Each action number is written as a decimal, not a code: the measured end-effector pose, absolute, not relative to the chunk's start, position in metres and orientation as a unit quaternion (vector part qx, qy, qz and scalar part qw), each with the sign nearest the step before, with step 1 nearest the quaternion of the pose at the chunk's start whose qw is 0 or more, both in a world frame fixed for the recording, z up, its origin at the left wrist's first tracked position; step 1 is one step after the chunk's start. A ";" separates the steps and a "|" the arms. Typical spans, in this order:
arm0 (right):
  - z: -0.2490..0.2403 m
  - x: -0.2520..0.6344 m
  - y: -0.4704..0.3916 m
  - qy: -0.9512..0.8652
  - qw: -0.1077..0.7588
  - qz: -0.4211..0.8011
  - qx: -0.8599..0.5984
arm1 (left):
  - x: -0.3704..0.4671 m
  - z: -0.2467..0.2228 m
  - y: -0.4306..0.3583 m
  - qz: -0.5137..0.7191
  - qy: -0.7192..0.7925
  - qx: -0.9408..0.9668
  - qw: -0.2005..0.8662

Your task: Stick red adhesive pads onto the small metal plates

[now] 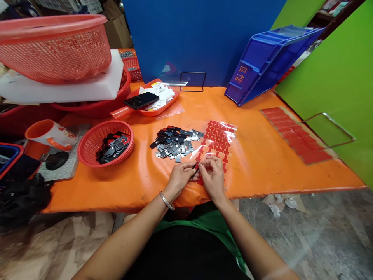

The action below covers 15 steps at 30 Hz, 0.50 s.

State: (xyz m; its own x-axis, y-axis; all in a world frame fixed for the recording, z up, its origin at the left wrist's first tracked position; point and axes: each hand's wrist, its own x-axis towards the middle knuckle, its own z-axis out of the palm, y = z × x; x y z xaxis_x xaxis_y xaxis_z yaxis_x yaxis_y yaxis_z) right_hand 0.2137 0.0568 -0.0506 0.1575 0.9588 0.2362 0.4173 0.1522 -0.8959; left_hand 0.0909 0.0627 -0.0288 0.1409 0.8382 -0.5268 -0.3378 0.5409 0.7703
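Both hands meet over the near edge of a clear sheet with red T-shaped stickers (217, 136). In my left hand (182, 177), fingers closed, is a small dark flat metal piece (195, 169). My right hand (213, 175) pinches at the same piece from the other side; whether a sticker sits between its fingertips is too small to tell. Just beyond the hands lies a pile of black and silver flat metal pieces (175, 142). More such pieces fill part of a red plastic basket (83, 149) to the left.
An orange cover (250, 155) spans the table. A phone (142, 100) rests on a red scoop (163, 112) of paper slips. At left stand a mug (43, 134) and a large basket (58, 50) on white foam. A blue crate (262, 62) leans back right, near a red sheet (297, 134).
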 end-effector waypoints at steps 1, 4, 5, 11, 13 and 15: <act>-0.050 0.214 0.059 -0.589 0.483 0.275 -0.586 | 0.091 -0.029 0.063 0.409 0.511 0.246 0.715; -0.048 0.215 0.062 -0.598 0.479 0.272 -0.583 | 0.090 -0.029 0.063 0.407 0.507 0.248 0.718; -0.047 0.215 0.063 -0.600 0.477 0.270 -0.583 | 0.090 -0.029 0.063 0.407 0.506 0.249 0.719; -0.045 0.214 0.063 -0.599 0.469 0.274 -0.588 | 0.090 -0.030 0.064 0.405 0.507 0.253 0.718; -0.045 0.214 0.064 -0.599 0.470 0.273 -0.588 | 0.090 -0.031 0.064 0.405 0.507 0.253 0.718; -0.046 0.214 0.065 -0.600 0.467 0.276 -0.589 | 0.090 -0.031 0.064 0.405 0.504 0.254 0.719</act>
